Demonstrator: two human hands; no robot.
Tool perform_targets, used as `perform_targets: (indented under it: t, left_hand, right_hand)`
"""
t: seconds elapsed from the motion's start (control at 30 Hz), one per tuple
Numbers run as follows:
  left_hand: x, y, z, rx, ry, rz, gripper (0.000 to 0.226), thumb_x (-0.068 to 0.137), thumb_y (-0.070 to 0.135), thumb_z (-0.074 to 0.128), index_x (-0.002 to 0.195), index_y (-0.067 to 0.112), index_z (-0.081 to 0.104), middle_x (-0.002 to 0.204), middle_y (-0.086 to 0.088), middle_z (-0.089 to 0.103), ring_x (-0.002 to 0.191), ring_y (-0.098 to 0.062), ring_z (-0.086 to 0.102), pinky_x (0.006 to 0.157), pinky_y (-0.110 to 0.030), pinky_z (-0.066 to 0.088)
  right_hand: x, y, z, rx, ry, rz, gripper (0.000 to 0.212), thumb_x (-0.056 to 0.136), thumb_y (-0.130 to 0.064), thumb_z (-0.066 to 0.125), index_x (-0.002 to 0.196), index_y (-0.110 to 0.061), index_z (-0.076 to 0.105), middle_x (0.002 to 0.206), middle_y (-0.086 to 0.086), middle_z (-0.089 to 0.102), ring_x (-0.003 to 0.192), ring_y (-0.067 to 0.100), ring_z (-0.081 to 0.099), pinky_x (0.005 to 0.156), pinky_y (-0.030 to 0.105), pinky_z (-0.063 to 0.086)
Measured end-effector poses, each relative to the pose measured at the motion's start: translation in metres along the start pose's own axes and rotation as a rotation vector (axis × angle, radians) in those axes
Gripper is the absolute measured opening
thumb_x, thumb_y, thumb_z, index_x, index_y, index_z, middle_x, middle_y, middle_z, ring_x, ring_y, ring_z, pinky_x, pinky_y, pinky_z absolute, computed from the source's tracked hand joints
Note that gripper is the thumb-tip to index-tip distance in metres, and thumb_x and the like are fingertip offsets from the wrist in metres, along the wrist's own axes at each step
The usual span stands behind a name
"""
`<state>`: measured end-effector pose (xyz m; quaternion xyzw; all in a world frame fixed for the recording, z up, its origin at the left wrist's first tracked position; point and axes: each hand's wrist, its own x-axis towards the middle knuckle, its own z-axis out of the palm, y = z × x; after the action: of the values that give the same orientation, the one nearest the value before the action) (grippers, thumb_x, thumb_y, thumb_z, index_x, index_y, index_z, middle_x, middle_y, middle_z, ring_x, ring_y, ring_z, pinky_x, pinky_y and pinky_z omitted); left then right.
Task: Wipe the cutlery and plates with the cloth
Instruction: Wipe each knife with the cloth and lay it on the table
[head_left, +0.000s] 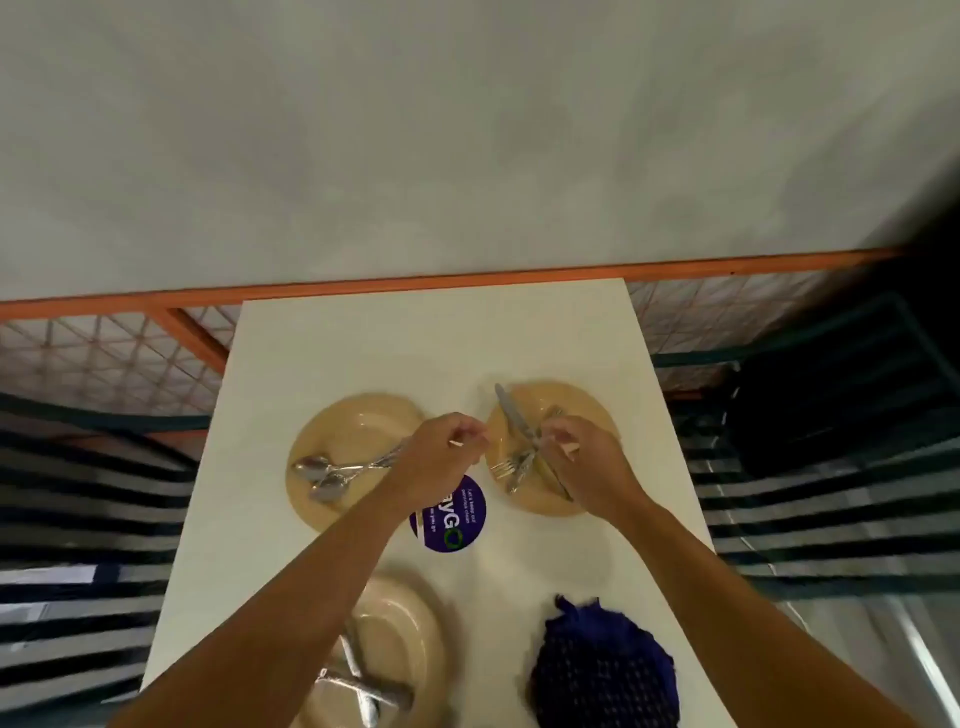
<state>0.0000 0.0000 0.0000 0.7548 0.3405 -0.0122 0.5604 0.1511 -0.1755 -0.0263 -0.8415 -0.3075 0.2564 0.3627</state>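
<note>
- Cloth (602, 670) lies bunched on the near right of the worktop (322, 364), and no hand touches it.
- Three plates sit out: far left plate (358, 421) with spoons (324, 475), far right plate (582, 410) with knife (511, 413) and forks (511, 465), near plate (410, 629) with more cutlery.
- Right hand (587, 467) reaches over the far right plate, fingers curled at the cutlery, maybe to lift a piece; I cannot tell if they grip it.
- Left hand (441, 457) hangs between the far plates, fingers pinched shut; what they hold is too small to tell.
- Wiping seems not started yet.
</note>
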Motion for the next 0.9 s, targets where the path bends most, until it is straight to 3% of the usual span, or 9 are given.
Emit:
perform_targets:
  t: [0.13, 0.23, 0.3, 0.43, 0.5, 0.6, 0.7, 0.8, 0.9]
  left_hand:
    - [0.021, -0.016, 0.01, 0.037, -0.006, -0.089, 0.022, 0.097, 0.036, 0.064, 0.115, 0.025, 0.069, 0.101, 0.007, 0.075, 0.092, -0.01, 0.074, 0.096, -0.041, 0.057]
    - [0.036, -0.029, 0.02, 0.014, -0.043, -0.129, 0.016, 0.097, 0.037, 0.064, 0.109, 0.028, 0.069, 0.099, 0.006, 0.075, 0.091, -0.012, 0.074, 0.096, -0.043, 0.057]
    - [0.044, -0.033, 0.025, 0.01, -0.061, -0.151, 0.01, 0.098, 0.035, 0.064, 0.106, 0.03, 0.068, 0.098, 0.005, 0.075, 0.09, -0.011, 0.073, 0.092, -0.037, 0.057]
    - [0.057, -0.041, 0.036, 0.009, -0.094, -0.179, 0.009, 0.098, 0.032, 0.061, 0.103, 0.036, 0.067, 0.102, 0.01, 0.073, 0.1, -0.009, 0.069, 0.09, -0.028, 0.05]
    - [0.064, -0.05, 0.041, 0.016, -0.109, -0.207, 0.012, 0.097, 0.034, 0.06, 0.105, 0.035, 0.069, 0.103, 0.012, 0.073, 0.102, -0.008, 0.068, 0.093, -0.03, 0.05]
    - [0.066, -0.058, 0.046, -0.009, -0.124, -0.236, 0.013, 0.095, 0.031, 0.061, 0.102, 0.034, 0.071, 0.103, 0.011, 0.074, 0.1, -0.009, 0.069, 0.095, -0.033, 0.053]
    - [0.066, -0.063, 0.051, -0.048, -0.141, -0.247, 0.014, 0.096, 0.023, 0.062, 0.105, 0.027, 0.072, 0.106, 0.009, 0.073, 0.1, -0.008, 0.069, 0.095, -0.028, 0.054]
    - [0.062, -0.063, 0.056, -0.056, -0.145, -0.238, 0.015, 0.098, 0.021, 0.065, 0.111, 0.02, 0.071, 0.108, 0.007, 0.072, 0.1, -0.005, 0.068, 0.085, -0.011, 0.051]
    - [0.054, -0.061, 0.06, -0.101, -0.127, -0.233, 0.014, 0.098, 0.022, 0.067, 0.112, 0.022, 0.07, 0.108, 0.005, 0.072, 0.102, -0.011, 0.07, 0.086, -0.015, 0.054]
  right_hand:
    - [0.022, 0.023, 0.01, -0.041, -0.041, 0.065, 0.025, 0.101, -0.031, 0.065, 0.124, -0.022, 0.071, 0.118, -0.003, 0.071, 0.105, 0.011, 0.065, 0.079, 0.02, 0.054]
    - [0.036, 0.041, 0.019, -0.086, -0.038, 0.059, 0.024, 0.1, -0.028, 0.066, 0.121, -0.019, 0.072, 0.114, 0.0, 0.074, 0.098, 0.012, 0.066, 0.083, 0.025, 0.053]
    - [0.044, 0.049, 0.023, -0.116, -0.064, 0.065, 0.017, 0.1, -0.027, 0.065, 0.113, -0.019, 0.073, 0.105, 0.0, 0.075, 0.09, 0.012, 0.067, 0.083, 0.032, 0.058]
    - [0.052, 0.067, 0.033, -0.186, -0.107, 0.053, 0.018, 0.099, -0.025, 0.066, 0.116, -0.021, 0.071, 0.104, -0.006, 0.075, 0.094, 0.011, 0.067, 0.103, 0.045, 0.054]
    - [0.055, 0.074, 0.04, -0.185, -0.135, 0.083, 0.029, 0.099, -0.027, 0.065, 0.128, -0.023, 0.066, 0.108, -0.006, 0.075, 0.099, 0.014, 0.069, 0.095, 0.037, 0.057]
    - [0.055, 0.081, 0.047, -0.2, -0.146, 0.105, 0.038, 0.101, -0.024, 0.065, 0.138, -0.021, 0.06, 0.112, -0.003, 0.075, 0.1, 0.016, 0.069, 0.086, 0.025, 0.049]
    - [0.055, 0.086, 0.053, -0.14, -0.141, 0.131, 0.036, 0.101, -0.018, 0.065, 0.137, -0.019, 0.061, 0.111, -0.001, 0.074, 0.095, 0.012, 0.064, 0.085, 0.022, 0.045]
    - [0.053, 0.084, 0.053, -0.058, -0.142, 0.189, 0.035, 0.102, -0.015, 0.065, 0.136, -0.02, 0.061, 0.107, -0.007, 0.07, 0.095, 0.01, 0.063, 0.087, 0.021, 0.047]
    - [0.048, 0.08, 0.053, -0.017, -0.148, 0.23, 0.032, 0.101, -0.014, 0.066, 0.132, -0.022, 0.063, 0.102, -0.008, 0.068, 0.092, 0.008, 0.063, 0.081, 0.017, 0.047]
